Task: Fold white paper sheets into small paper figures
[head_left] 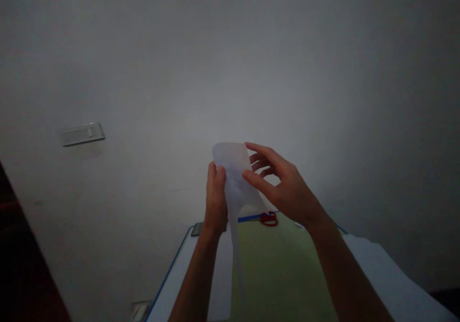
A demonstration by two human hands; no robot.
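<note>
A white sheet of paper (233, 164), curled over at the top, is held up in front of me above the table. A narrow strip of it hangs down past my left wrist. My left hand (216, 195) grips the paper's left edge, thumb in front. At the right edge, my right hand (278, 176) has its thumb and index fingertip against the paper, with the other fingers curved behind. Below the hands, red-handled scissors (269, 219) lie near the table's far edge.
The green table top (280, 264) has a blue rim. White paper (221, 283) lies on its left, and a white sheet (391, 274) on the right. A dark flat object (197, 229) rests at the far left corner. Behind stands a wall with a switch plate (83, 134).
</note>
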